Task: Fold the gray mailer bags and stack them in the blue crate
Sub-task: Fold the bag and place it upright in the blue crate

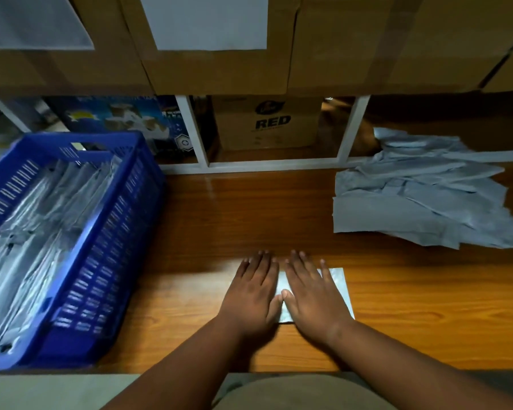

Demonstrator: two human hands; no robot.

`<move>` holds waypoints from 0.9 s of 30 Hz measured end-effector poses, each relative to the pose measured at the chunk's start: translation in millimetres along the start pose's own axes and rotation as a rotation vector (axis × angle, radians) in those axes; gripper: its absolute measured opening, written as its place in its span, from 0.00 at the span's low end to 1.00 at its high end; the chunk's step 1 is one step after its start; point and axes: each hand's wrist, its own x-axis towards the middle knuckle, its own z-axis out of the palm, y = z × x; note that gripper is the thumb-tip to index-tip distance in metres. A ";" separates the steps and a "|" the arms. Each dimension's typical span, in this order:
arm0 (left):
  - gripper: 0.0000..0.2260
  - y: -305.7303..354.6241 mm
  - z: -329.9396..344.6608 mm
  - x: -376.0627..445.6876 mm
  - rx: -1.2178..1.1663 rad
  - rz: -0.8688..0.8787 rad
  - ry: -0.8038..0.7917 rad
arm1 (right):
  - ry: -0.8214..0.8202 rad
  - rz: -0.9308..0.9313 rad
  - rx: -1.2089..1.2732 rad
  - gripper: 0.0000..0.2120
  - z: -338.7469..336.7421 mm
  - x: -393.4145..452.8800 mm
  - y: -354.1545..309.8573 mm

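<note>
A folded gray mailer bag lies flat on the wooden table near its front edge. My left hand and my right hand press down on it side by side, fingers straight, thumbs touching. They cover most of the bag; only its right part and a strip between the hands show. To the left stands the blue crate with several folded gray bags stacked inside. A loose pile of unfolded gray mailer bags lies at the right rear of the table.
Large cardboard boxes overhang the back of the table. Beneath them a white shelf frame holds a brown box marked RED and a blue printed box. Bare wooden tabletop lies between crate and pile.
</note>
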 end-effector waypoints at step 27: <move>0.32 -9.0 -59.6 9.0 -0.140 -0.228 -0.137 | -0.072 -0.042 0.035 0.30 -43.5 13.3 -8.3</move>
